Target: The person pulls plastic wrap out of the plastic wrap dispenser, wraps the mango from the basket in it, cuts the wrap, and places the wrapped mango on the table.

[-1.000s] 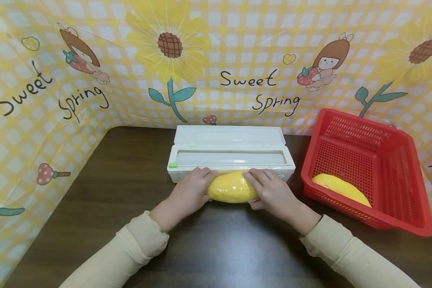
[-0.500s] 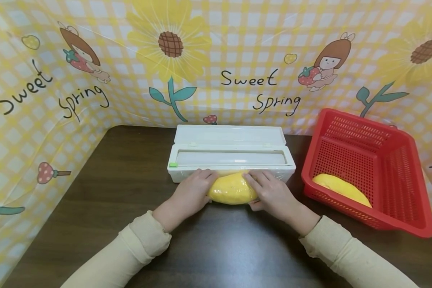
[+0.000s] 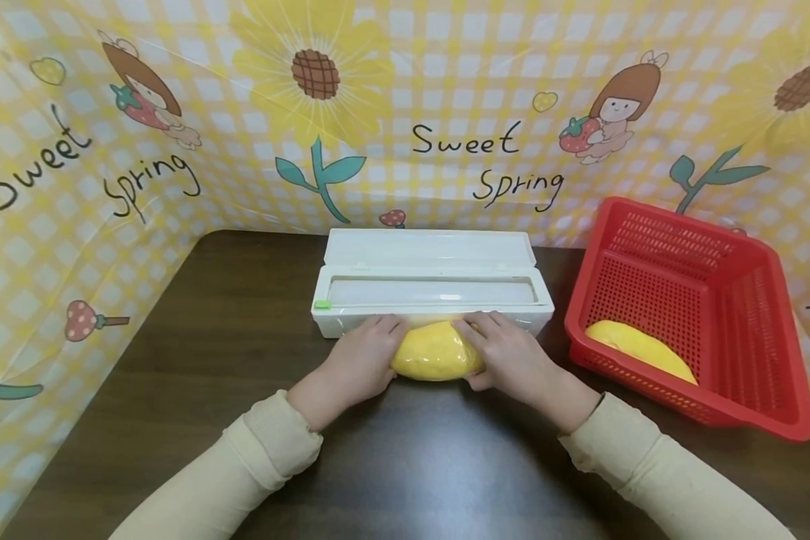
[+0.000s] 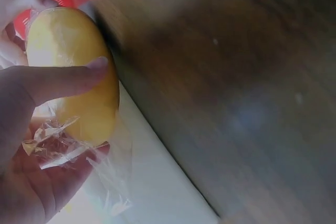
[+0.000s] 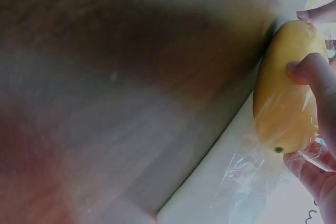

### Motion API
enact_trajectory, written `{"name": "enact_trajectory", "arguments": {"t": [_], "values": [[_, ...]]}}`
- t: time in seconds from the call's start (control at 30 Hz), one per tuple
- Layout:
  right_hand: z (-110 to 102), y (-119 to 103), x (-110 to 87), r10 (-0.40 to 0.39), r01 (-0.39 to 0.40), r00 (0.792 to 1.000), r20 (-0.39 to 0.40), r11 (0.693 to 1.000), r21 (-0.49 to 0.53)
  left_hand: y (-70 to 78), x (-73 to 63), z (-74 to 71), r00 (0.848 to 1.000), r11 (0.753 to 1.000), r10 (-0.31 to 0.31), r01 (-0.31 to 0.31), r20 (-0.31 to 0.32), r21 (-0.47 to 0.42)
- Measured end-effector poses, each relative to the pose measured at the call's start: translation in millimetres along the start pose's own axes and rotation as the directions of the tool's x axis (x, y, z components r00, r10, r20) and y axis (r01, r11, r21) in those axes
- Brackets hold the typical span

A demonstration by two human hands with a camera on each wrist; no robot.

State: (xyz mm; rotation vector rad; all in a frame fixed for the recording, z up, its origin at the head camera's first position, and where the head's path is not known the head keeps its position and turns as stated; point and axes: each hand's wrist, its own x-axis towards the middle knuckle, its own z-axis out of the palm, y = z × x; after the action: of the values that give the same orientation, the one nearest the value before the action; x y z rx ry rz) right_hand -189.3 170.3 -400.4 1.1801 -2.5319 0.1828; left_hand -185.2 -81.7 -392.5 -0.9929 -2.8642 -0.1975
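Note:
Both hands hold a yellow, mango-like fruit (image 3: 437, 351) just in front of a white cling film dispenser (image 3: 337, 322). My left hand (image 3: 359, 361) grips one end, its thumb lying across the fruit's side in the left wrist view. At the other end, my right hand (image 3: 516, 364) grips with thumb and fingers. Clear cling film (image 4: 58, 142) covers the fruit and bunches at the left hand's palm. In the right wrist view, loose film (image 5: 239, 169) spreads between the fruit and the dispenser, and a dark stem spot (image 5: 279, 150) shows at the fruit's end.
The dispenser's lid (image 3: 432, 246) is raised at the back, baring the film roll (image 3: 425, 291). A green piece (image 3: 322, 304) sits at its left corner. To the right, a red basket (image 3: 756, 330) contains another yellow fruit (image 3: 641, 351). Patterned cloth (image 3: 445, 90) hangs behind the brown table (image 3: 432, 465).
The head view has tilted slightly. Both hands keep their grip on the fruit, which has turned a little and lies slightly farther from the dispenser's front.

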Motion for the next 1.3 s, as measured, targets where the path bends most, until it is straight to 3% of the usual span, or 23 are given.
{"name": "enact_trajectory", "arguments": {"t": [0.17, 0.27, 0.47, 0.6, 0.73, 0.87, 1.1, 1.3], "values": [[-1, 0, 0.5, 0.021, -0.021, 1.000, 0.022, 0.999, 0.024, 2.0, -0.2, -1.4, 0.996, 0.999, -0.025, 0.027, 0.086, -0.020], [0, 0, -2.2, 0.021, -0.021, 1.000, 0.015, 0.999, 0.024, 2.8, -0.8, -0.5, 0.994, 0.998, -0.025, 0.031, 0.102, -0.054], [1, 0, -4.8, 0.016, -0.015, 1.000, -0.021, 0.999, 0.042, 3.8, -3.9, -0.7, 0.998, 0.997, -0.011, 0.017, 0.070, -0.082], [-2, -1, -4.2, 0.036, -0.035, 0.999, -0.004, 0.996, 0.078, 4.1, -6.4, -0.2, 0.999, 0.998, 0.002, 0.000, 0.034, -0.060], [-6, -1, -3.8, 0.073, -0.077, 0.996, 0.041, 0.990, 0.117, 4.1, -8.3, 2.8, 0.998, 0.999, 0.048, -0.047, -0.045, 0.019], [-12, -1, -4.1, 0.099, -0.111, 0.992, 0.079, 0.980, 0.165, 3.7, -8.7, 4.7, 0.987, 0.995, 0.083, -0.075, -0.138, 0.064], [-16, 2, -6.0, 0.105, -0.132, 0.986, 0.128, 0.966, 0.222, 3.4, -8.4, -1.8, 0.989, 0.998, 0.066, -0.068, -0.132, -0.013], [-15, 2, -7.2, 0.090, -0.097, 0.995, 0.041, 0.973, 0.211, 1.4, -8.6, -5.3, 0.985, 0.994, 0.062, -0.076, -0.160, -0.079]]}}
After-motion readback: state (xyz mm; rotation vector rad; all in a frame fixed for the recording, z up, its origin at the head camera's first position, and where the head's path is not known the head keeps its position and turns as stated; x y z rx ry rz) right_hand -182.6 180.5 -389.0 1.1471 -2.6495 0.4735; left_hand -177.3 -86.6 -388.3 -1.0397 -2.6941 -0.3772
